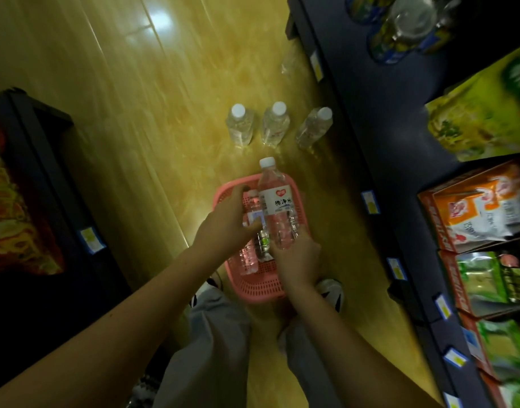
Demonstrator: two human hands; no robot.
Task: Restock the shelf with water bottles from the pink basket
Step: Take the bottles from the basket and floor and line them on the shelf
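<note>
**Both hands at basket**

Right hand (297, 260) grips a bottle (278, 207) upright over the pink basket (258, 287) on the floor. Left hand (229, 222) closes on another inside. Three bottles (275, 123) stand beyond, shelf (370, 119) to the right.

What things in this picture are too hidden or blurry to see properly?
All in the head view:
- How many bottles remain in the pink basket: the left hand, right hand and the held bottle cover them.
- The small print on the held bottle's label: too small.
- The snack packs on the shelf: blurred, cut off by the right edge.
- The yellow price tags: too small.
</note>
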